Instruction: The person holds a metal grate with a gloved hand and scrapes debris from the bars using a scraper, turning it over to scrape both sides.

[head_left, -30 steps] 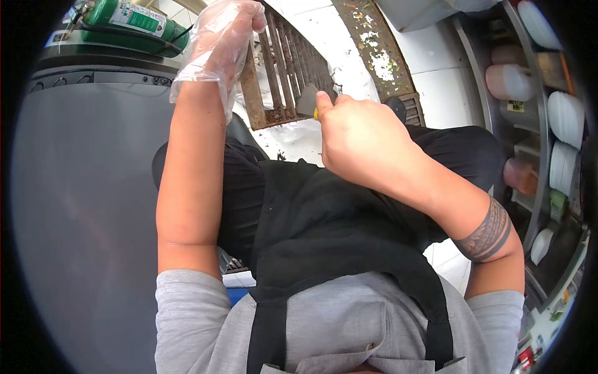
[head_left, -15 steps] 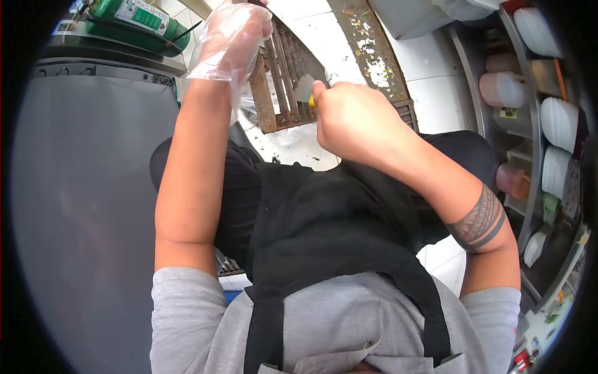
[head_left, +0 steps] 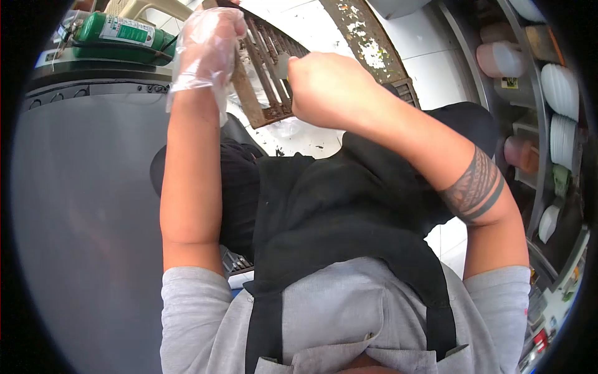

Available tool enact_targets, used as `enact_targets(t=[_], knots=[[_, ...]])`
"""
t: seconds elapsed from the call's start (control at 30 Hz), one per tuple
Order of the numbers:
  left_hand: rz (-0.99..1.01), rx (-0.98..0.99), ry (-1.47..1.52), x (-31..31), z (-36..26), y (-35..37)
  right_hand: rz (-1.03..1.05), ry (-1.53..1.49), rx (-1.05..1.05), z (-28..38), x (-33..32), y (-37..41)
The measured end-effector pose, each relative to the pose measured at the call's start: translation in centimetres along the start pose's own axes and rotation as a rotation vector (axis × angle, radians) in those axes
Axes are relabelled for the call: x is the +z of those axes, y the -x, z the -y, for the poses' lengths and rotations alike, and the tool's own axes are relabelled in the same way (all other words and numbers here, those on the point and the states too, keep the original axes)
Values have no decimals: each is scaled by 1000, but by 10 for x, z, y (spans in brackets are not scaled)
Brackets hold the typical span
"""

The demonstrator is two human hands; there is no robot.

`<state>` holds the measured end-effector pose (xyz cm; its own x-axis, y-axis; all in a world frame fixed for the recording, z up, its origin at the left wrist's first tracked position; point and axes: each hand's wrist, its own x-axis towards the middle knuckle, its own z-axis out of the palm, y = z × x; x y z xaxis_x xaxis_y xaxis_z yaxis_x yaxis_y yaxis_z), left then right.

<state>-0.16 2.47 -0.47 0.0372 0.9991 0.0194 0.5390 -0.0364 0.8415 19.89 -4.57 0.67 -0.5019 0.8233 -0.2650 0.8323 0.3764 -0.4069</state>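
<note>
Okay, so the left hand (head_left: pixel 210 47) has a loose clear plastic glove on, and it's curled up snug on the far end of a rusty, grimy slatted grate (head_left: pixel 268 70). The crinkled plastic hides most of the fingertips, so can't tell exactly how each one sits. The grate sits tilted between the two hands, its near end angling down toward the right one.

Right hand (head_left: pixel 330 90) is bare and balled into a tight fist around a scraper (head_left: pixel 282 66). You really only get the greyish blade poking out on the left side of the fist, right by the slats; can't tell if it's actually touching them. The handle is pretty much swallowed by the hand.

Just beyond the right hand there's a dirty floor strip (head_left: pixel 369 47) with white bits scattered over it, and well off to its right, metal shelving (head_left: pixel 534 206) holding stacked white containers (head_left: pixel 560 93). Left of the gloved hand is a green cylinder (head_left: pixel 118 38) with a label, and below it a big grey panel (head_left: pixel 93 218). A black apron (head_left: pixel 342 212) is nearer the body than both hands.
</note>
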Motion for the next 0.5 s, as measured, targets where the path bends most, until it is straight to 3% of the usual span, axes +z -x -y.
enact_targets(t=[0.03,0.07,0.17,0.27,0.37,0.5], knots=[[40,208,-304,-4,-4,0,25,6,18,2,-3,-1],[-98,-91,121,6,-7,4,63,20,-1,4,-8,9],[-175,-232,283,14,-18,8,71,38,-39,2,-8,17],[-149,-109,234,16,-20,12,94,70,26,-2,-19,-10],[-43,-167,239,5,-11,6,66,88,-29,4,-19,15],[-132,-149,159,17,-16,9,25,48,0,-6,-15,-20]])
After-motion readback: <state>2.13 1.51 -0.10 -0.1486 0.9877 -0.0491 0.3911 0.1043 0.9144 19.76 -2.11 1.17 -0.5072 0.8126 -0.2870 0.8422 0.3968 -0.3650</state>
